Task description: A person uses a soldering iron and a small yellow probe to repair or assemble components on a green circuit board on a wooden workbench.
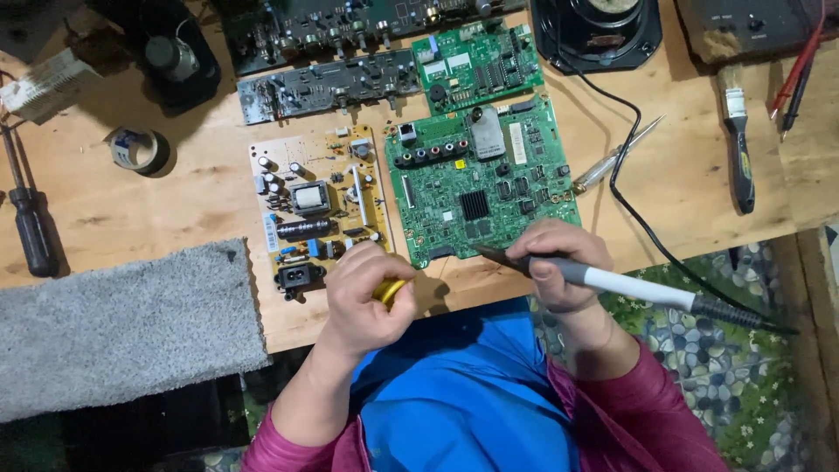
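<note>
So here's the bench from above. The right hand [559, 262] is wrapped shut around a soldering iron with a grey and white handle [625, 284], held like a pen, and its dark tip points toward about 10 o'clock, sitting right at the bottom edge of the big green circuit board [481, 179]. The iron's black cable [647, 227] trails off at 3 o'clock and loops up toward the black speaker [599, 31] at 12.

The left hand [367, 293] is curled closed around a small round yellow thing [390, 290], mostly hidden by the fingers, so I can't tell what it is. That hand sits at the front edge of the wooden table [175, 201], just below the yellowish power board with the capacitors and black socket [319, 210].

Around it: a grey carpet-like pad [122, 323] at 9 o'clock, a black-handled screwdriver [31, 227] beyond that, a tape roll [135, 149] at 10, a smaller green board [476, 65] at 12, and a black-handled brush [738, 144] at 2.
</note>
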